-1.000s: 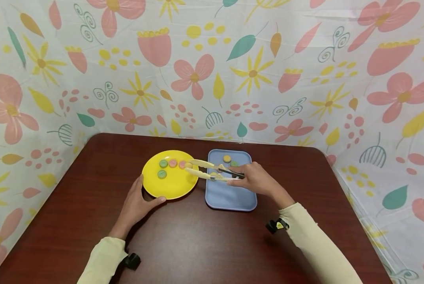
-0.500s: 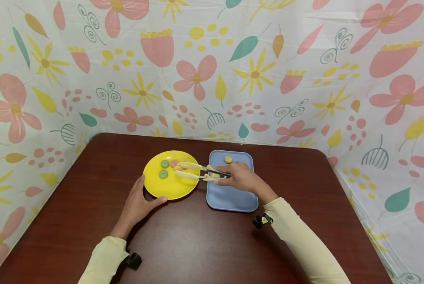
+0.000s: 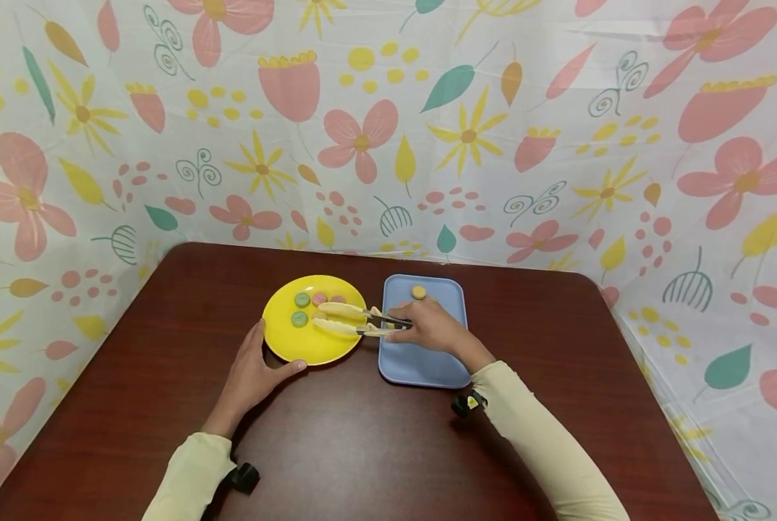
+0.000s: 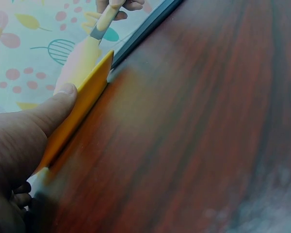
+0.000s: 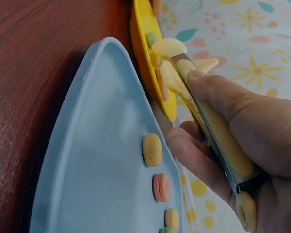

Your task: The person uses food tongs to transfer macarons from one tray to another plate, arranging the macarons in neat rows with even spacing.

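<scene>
My right hand [image 3: 430, 325] grips a pair of cream-tipped tongs [image 3: 339, 318], whose tips are low over the yellow plate [image 3: 313, 351]. Whether a small yellow macaron is between the tips cannot be made out. On the plate lie two green macarons [image 3: 302, 299] and two pink ones [image 3: 320, 298], the right pink one partly behind the tongs. My left hand [image 3: 252, 376] holds the plate's near left rim, its thumb [image 4: 65, 94] on the edge in the left wrist view. Several macarons, among them a yellow one [image 5: 152, 150] and a pink one [image 5: 161, 187], lie on the blue tray [image 5: 94, 141].
The tray stands just right of the plate, with a narrow gap between. Both are on a dark brown wooden table [image 3: 336, 449]. A floral-patterned cloth [image 3: 388, 145] hangs behind the table and along its sides.
My right hand and the tongs have moved left, from the tray's side further over the plate. A yellow macaron seen at the tongs' tips earlier is now hard to see. The left hand stays put.
</scene>
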Action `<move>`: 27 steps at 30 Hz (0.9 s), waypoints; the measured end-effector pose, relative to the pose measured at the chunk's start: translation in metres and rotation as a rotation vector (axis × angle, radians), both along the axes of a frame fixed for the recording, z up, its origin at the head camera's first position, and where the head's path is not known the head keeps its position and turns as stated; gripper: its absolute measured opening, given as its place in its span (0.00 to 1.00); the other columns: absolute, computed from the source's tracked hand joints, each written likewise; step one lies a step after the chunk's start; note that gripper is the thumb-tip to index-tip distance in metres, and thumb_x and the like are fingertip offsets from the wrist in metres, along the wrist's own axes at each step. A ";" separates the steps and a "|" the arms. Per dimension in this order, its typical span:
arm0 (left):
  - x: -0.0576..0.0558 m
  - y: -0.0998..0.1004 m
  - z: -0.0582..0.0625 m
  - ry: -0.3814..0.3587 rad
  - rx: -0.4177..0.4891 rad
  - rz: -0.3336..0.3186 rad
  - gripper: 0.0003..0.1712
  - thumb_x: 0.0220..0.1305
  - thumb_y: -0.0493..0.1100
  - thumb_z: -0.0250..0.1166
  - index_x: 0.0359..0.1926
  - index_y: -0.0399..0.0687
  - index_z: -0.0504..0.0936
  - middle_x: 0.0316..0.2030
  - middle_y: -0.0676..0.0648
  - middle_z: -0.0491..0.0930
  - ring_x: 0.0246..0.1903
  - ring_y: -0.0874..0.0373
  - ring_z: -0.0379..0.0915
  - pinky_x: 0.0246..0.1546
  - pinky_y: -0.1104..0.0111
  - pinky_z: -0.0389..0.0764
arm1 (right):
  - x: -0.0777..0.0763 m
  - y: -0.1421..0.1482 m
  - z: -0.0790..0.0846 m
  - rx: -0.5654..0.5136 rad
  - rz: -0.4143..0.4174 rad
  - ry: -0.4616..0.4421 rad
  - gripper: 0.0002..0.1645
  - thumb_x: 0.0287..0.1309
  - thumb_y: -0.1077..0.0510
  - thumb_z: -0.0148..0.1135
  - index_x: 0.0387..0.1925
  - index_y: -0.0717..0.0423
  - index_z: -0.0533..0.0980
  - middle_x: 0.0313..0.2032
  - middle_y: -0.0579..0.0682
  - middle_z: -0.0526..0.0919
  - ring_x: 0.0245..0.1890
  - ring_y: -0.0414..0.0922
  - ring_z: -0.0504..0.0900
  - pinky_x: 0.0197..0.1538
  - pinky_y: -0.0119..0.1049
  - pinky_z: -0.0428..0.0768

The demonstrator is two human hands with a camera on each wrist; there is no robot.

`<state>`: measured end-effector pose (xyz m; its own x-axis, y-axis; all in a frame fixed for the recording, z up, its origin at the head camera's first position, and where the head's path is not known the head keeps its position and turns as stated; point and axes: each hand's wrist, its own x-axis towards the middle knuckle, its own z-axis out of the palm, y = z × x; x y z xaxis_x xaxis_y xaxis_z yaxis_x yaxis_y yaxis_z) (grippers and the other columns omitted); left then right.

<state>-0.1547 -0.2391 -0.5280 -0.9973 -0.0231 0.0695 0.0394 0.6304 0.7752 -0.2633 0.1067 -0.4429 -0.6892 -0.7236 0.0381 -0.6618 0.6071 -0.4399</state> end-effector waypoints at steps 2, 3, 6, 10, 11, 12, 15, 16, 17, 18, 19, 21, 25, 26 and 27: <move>0.000 0.000 0.000 0.003 -0.001 -0.003 0.73 0.51 0.69 0.77 0.83 0.48 0.41 0.80 0.38 0.47 0.77 0.38 0.47 0.70 0.37 0.59 | 0.000 0.000 0.001 0.001 -0.003 -0.008 0.25 0.60 0.47 0.74 0.56 0.53 0.85 0.36 0.42 0.87 0.26 0.38 0.71 0.28 0.30 0.71; 0.000 0.000 0.000 0.004 0.001 -0.006 0.73 0.51 0.69 0.77 0.83 0.48 0.41 0.80 0.38 0.47 0.77 0.38 0.47 0.70 0.37 0.59 | 0.000 0.000 0.002 0.002 -0.004 -0.012 0.25 0.60 0.47 0.74 0.56 0.53 0.85 0.38 0.43 0.88 0.26 0.38 0.71 0.28 0.30 0.71; 0.000 0.000 0.000 0.005 0.005 -0.006 0.73 0.51 0.69 0.77 0.83 0.49 0.41 0.80 0.38 0.47 0.77 0.38 0.47 0.70 0.36 0.59 | 0.001 0.003 0.007 0.003 -0.004 -0.016 0.27 0.61 0.47 0.73 0.58 0.53 0.84 0.44 0.48 0.89 0.26 0.38 0.71 0.28 0.30 0.70; 0.000 0.001 0.001 0.004 0.010 -0.004 0.73 0.51 0.69 0.77 0.83 0.49 0.41 0.80 0.38 0.47 0.77 0.38 0.47 0.70 0.36 0.59 | 0.004 0.013 0.019 0.007 -0.024 -0.001 0.29 0.60 0.46 0.74 0.61 0.53 0.82 0.37 0.46 0.89 0.21 0.37 0.68 0.27 0.31 0.68; 0.000 0.001 0.001 0.002 0.010 -0.003 0.73 0.51 0.69 0.77 0.83 0.49 0.41 0.80 0.38 0.47 0.77 0.38 0.47 0.70 0.36 0.59 | 0.005 0.017 0.023 0.007 -0.030 0.000 0.30 0.60 0.45 0.74 0.61 0.52 0.82 0.34 0.44 0.88 0.20 0.36 0.67 0.26 0.30 0.67; 0.000 0.001 0.001 0.000 0.009 -0.003 0.73 0.51 0.69 0.77 0.83 0.48 0.41 0.80 0.38 0.47 0.77 0.38 0.47 0.70 0.36 0.59 | 0.006 0.021 0.027 0.013 -0.037 0.005 0.31 0.60 0.45 0.74 0.62 0.53 0.81 0.29 0.42 0.86 0.19 0.36 0.66 0.26 0.30 0.66; 0.000 0.002 0.001 -0.006 0.007 -0.003 0.74 0.51 0.69 0.77 0.83 0.48 0.41 0.80 0.38 0.47 0.77 0.38 0.47 0.70 0.36 0.59 | 0.010 0.037 0.041 0.029 -0.062 0.009 0.34 0.59 0.44 0.74 0.63 0.55 0.80 0.20 0.40 0.79 0.16 0.35 0.62 0.24 0.30 0.65; 0.000 0.002 0.001 -0.008 0.004 -0.001 0.74 0.50 0.69 0.77 0.83 0.48 0.41 0.80 0.38 0.47 0.77 0.38 0.47 0.70 0.36 0.59 | 0.011 0.043 0.046 0.034 -0.074 0.006 0.35 0.59 0.44 0.74 0.64 0.55 0.79 0.18 0.40 0.77 0.15 0.36 0.61 0.23 0.30 0.64; 0.000 0.002 0.001 -0.010 0.005 0.000 0.74 0.50 0.69 0.77 0.83 0.47 0.40 0.80 0.38 0.46 0.77 0.38 0.47 0.70 0.36 0.59 | 0.012 0.049 0.051 0.044 -0.090 0.002 0.35 0.59 0.43 0.74 0.64 0.55 0.79 0.16 0.41 0.76 0.15 0.36 0.59 0.23 0.30 0.64; 0.000 0.002 0.001 -0.010 0.006 0.000 0.74 0.50 0.69 0.77 0.83 0.47 0.40 0.80 0.38 0.46 0.77 0.38 0.46 0.70 0.36 0.59 | 0.013 0.055 0.055 0.054 -0.107 0.002 0.36 0.59 0.43 0.74 0.64 0.55 0.78 0.15 0.41 0.74 0.15 0.36 0.58 0.22 0.31 0.63; 0.000 0.002 0.001 -0.011 0.005 0.001 0.74 0.50 0.69 0.77 0.83 0.47 0.40 0.80 0.38 0.46 0.77 0.37 0.46 0.70 0.36 0.59 | 0.014 0.061 0.060 0.057 -0.124 -0.006 0.36 0.60 0.43 0.73 0.65 0.55 0.78 0.14 0.42 0.73 0.14 0.37 0.56 0.22 0.31 0.62; 0.000 0.001 0.001 -0.013 0.007 0.004 0.75 0.50 0.69 0.77 0.83 0.47 0.39 0.80 0.38 0.45 0.77 0.37 0.46 0.70 0.36 0.59 | 0.015 0.072 0.065 0.066 -0.155 -0.006 0.35 0.60 0.43 0.73 0.64 0.55 0.79 0.14 0.41 0.72 0.14 0.37 0.53 0.22 0.32 0.61; 0.001 0.001 0.000 -0.014 0.006 0.002 0.75 0.51 0.69 0.77 0.83 0.47 0.39 0.80 0.38 0.45 0.77 0.37 0.46 0.70 0.36 0.58 | 0.018 0.093 0.070 0.082 -0.192 0.000 0.36 0.60 0.42 0.73 0.64 0.56 0.79 0.10 0.41 0.66 0.13 0.37 0.51 0.22 0.32 0.60; 0.001 0.001 0.000 -0.014 0.006 0.001 0.75 0.51 0.69 0.77 0.83 0.47 0.39 0.80 0.38 0.45 0.77 0.37 0.46 0.70 0.36 0.58 | 0.019 0.098 0.070 0.083 -0.197 0.000 0.37 0.60 0.41 0.73 0.64 0.57 0.78 0.11 0.41 0.67 0.14 0.37 0.51 0.22 0.32 0.60; 0.001 0.001 0.000 -0.015 0.004 0.001 0.75 0.51 0.69 0.77 0.83 0.47 0.39 0.80 0.38 0.45 0.77 0.37 0.46 0.70 0.36 0.58 | 0.020 0.102 0.069 0.084 -0.208 -0.005 0.37 0.60 0.42 0.73 0.64 0.58 0.78 0.12 0.40 0.68 0.14 0.37 0.53 0.22 0.32 0.60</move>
<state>-0.1539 -0.2386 -0.5282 -0.9982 -0.0246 0.0549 0.0273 0.6277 0.7780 -0.2437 0.2084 -0.3742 -0.8238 -0.5666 -0.0198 -0.5168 0.7648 -0.3847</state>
